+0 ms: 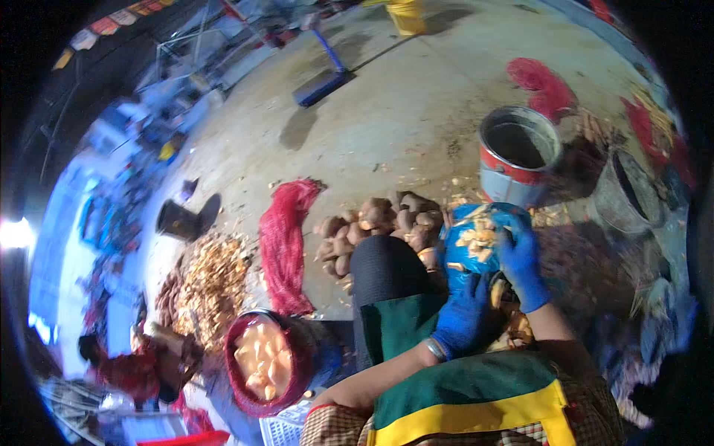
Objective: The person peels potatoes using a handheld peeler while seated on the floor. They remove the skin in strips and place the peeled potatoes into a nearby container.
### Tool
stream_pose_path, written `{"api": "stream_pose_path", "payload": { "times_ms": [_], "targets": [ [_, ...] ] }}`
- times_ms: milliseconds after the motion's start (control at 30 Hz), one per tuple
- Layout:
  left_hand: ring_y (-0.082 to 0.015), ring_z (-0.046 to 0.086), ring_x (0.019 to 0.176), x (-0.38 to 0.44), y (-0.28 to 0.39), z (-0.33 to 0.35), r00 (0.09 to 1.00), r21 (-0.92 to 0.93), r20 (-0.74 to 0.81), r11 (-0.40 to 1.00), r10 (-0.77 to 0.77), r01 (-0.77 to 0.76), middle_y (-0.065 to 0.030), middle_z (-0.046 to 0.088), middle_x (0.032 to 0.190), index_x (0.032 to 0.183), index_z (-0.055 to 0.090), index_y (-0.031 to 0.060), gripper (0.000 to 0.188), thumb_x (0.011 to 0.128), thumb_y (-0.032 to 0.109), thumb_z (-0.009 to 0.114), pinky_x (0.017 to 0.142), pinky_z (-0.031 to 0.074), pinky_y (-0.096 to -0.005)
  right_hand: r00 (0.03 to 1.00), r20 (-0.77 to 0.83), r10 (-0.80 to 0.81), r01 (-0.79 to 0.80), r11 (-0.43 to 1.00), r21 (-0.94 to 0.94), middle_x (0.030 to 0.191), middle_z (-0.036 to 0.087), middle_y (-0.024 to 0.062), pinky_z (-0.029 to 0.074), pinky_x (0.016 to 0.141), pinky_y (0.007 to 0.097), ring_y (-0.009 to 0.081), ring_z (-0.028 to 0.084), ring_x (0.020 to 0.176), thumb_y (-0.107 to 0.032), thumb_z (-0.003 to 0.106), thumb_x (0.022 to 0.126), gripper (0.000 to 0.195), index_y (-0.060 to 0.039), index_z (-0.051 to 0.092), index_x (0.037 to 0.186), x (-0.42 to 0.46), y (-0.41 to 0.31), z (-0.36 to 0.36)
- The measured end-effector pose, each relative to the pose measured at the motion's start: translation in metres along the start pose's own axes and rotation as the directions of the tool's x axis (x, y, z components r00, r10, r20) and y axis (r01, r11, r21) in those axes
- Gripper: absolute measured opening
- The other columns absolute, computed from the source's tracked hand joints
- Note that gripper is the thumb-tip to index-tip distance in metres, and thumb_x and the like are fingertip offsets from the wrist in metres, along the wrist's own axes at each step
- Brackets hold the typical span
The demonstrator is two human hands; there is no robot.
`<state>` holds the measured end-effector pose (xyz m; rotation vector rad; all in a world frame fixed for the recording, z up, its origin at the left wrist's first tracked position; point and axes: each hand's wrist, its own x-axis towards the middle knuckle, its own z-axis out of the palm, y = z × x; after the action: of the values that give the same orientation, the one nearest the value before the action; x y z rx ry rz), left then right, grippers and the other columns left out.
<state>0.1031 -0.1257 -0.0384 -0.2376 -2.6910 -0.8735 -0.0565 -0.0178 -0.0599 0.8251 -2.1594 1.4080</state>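
Note:
Both hands wear blue gloves over the right side of my lap. My left hand (464, 315) is curled, palm hidden, with a metal band around its wrist. My right hand (521, 259) is bent, just beyond and right of it. Between them shows a curved yellow-brown piece (497, 292), partly hidden; which hand bears it is unclear. Pale peelings (481, 240) lie on a blue plastic surface (454, 265) beside the right hand. Brown tubers (343, 245) lie heaped on the floor beyond my knee (387, 267).
At left stands a red-rimmed bucket (230, 357) holding pale peeled pieces (262, 357). A red mesh sack (284, 245) and a peelings heap (215, 284) lie farther left. Ahead right is an open metal bucket (510, 173). A person (128, 371) is at lower left, a broom (323, 86) farther ahead.

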Motion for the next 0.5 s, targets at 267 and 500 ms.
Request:
{"api": "stream_pose_path", "payload": {
  "times_ms": [267, 500],
  "targets": [
    [-0.0405, 0.056, 0.122, 0.003, -0.008, -0.006, 0.995, -0.538, 0.071, 0.837, -0.072, 0.099, -0.0268, 0.053, 0.134, 0.145, 0.040, 0.0008, 0.079, 0.084, 0.031, 0.080, 0.099, 0.048, -0.0436, 0.916, -0.025, 0.401, -0.374, 0.873, 0.315, 0.109, 0.068, 0.0081, 0.051, 0.094, 0.0351, 0.0203, 0.062, 0.105, 0.000, 0.053, 0.094, 0.029, 0.0000, 0.060, 0.122, -0.006, 0.070, -0.027],
    [-0.0455, 0.058, 0.114, 0.002, 0.003, -0.030, 0.964, -0.264, 0.187, 0.936, -0.187, 0.232, -0.0290, 0.052, 0.130, 0.143, 0.040, 0.0018, 0.083, 0.079, 0.037, 0.081, 0.094, 0.052, -0.0488, 0.903, -0.244, 0.353, -0.414, 0.866, -0.282, 0.107, 0.068, 0.0197, 0.055, 0.082, 0.0430, 0.0362, 0.068, 0.098, -0.011, 0.063, 0.089, 0.022, -0.0075, 0.066, 0.110, 0.018, 0.036, -0.016]
  ]
}}
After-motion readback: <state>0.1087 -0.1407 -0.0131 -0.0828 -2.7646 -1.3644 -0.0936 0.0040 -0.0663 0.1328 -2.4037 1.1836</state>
